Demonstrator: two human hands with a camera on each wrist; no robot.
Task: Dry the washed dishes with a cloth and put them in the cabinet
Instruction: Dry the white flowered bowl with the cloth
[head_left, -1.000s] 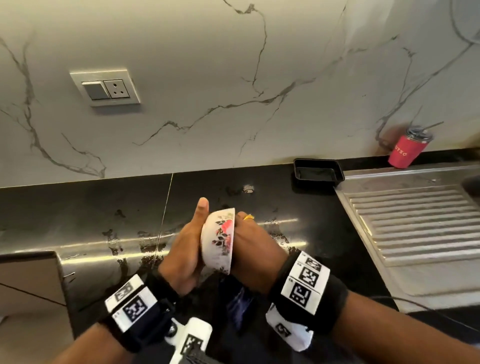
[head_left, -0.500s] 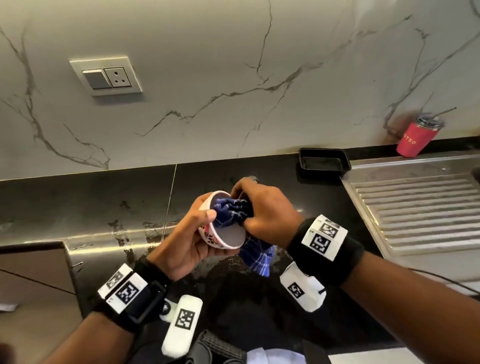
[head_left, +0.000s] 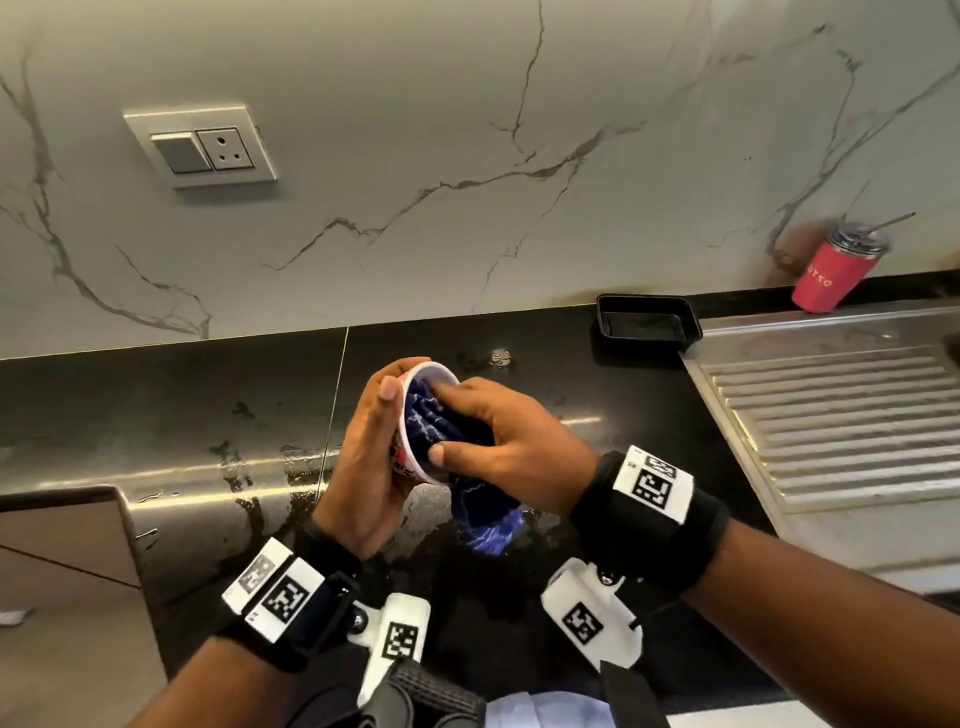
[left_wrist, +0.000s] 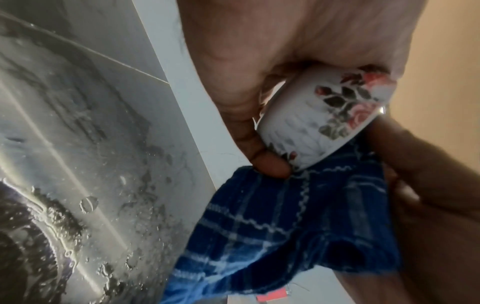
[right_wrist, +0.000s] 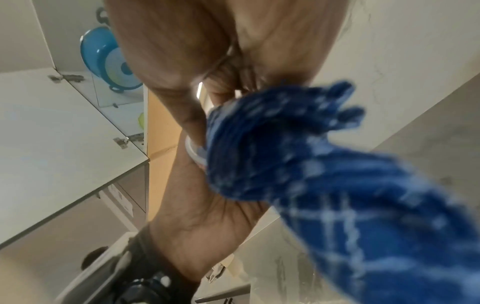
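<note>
Bowl (head_left: 415, 431) with the rose pattern is now on its side in our left hand (head_left: 366, 457), fingers curled around its outside, mouth turned to the right, no longer up as half a second ago. Our right hand (head_left: 511, 449) pushes the blue checked cloth (head_left: 447, 426) deeper inside (one end hangs below), above the wet black counter (head_left: 182, 415). We judge the inside nearly dry; the cabinet comes later.

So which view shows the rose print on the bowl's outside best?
The left wrist view: the floral bowl fills it, with pink roses and dark leaves sharp on the outer wall. The head view shows mainly the inside, stuffed with the blue checked cloth, and only a sliver of print. The right wrist view shows just a blurred rim.
</note>
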